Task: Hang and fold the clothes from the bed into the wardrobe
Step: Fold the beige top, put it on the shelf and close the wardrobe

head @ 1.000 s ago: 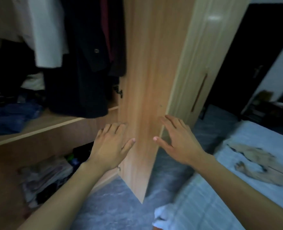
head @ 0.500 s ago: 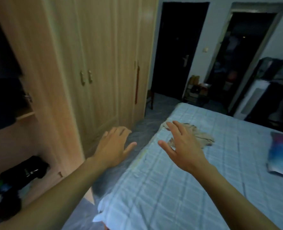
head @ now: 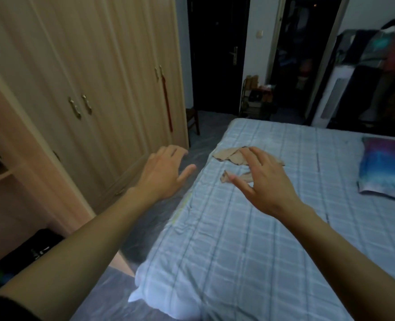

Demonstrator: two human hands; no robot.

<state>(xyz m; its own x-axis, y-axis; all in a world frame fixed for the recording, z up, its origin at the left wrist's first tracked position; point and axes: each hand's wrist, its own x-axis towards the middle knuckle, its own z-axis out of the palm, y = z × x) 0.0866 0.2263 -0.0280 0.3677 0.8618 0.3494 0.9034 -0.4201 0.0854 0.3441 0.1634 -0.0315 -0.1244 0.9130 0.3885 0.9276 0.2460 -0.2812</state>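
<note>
- Beige cloth: one garment (head: 227, 156) lies flat and rumpled on the bed (head: 238, 239), just beyond the right hand's fingertips and partly hidden behind them.
- Its long axis runs across the bed, left to right as the person sees it. One end pokes out left of the right hand's fingers, the other shows past its knuckles on the right.
- A small beige end sticks out beside the right thumb. The hand hides whether it joins the rest.
- Two bare hands reach forward, palms down.
- The left hand (head: 164, 174) is released, fingers spread and slightly bent, holding nothing. It hangs over the grey floor (head: 145, 230), between wardrobe and bed.
- The right hand (head: 269, 181) is also released, fingers splayed, grasping nothing. It is over the bed. Whether its fingertips touch the garment cannot be told.
- One wooden wardrobe (head: 94, 66) stands left of the left hand. Four brass handles (head: 86, 104) show in two pairs on its closed doors. One red strap (head: 167, 105) hangs by the farther pair.
- An open wardrobe section lies behind the left forearm, with one black bag (head: 29, 251) low inside.
- One blue and purple pillow (head: 386, 167) lies well to the right of the right hand.
- Beyond both hands are one dark door (head: 217, 54) and one dark doorway (head: 305, 54).
</note>
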